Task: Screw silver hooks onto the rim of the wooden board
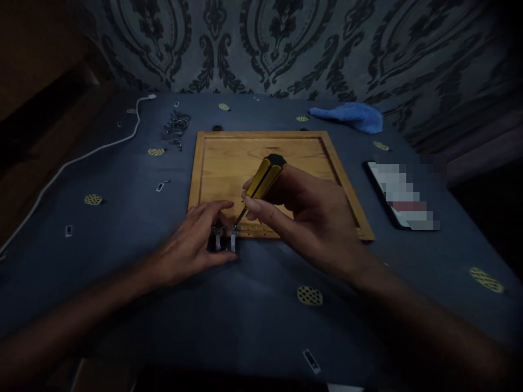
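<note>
A framed wooden panel (229, 169) lies flat on the cloth-covered surface. At its near edge sits a metal hinge (233, 239), with two pale arms jutting towards me. My left hand (200, 239) curls around the hinge, fingers on the panel side and thumb on the near side. In my right hand (310, 212) is a yellow and black screwdriver (263, 179), tilted, its tip down at the hinge. Any screw under the tip is too small to make out. Small dark holes show along the panel's near rail, right of the hinge.
A blue cloth (351, 117) lies at the back right, and a phone (402, 196) rests right of the panel. Small metal pieces (176, 126) are heaped at the back left. A white cable (81, 158) runs down the left side. A patterned wall covering (269, 43) rises behind.
</note>
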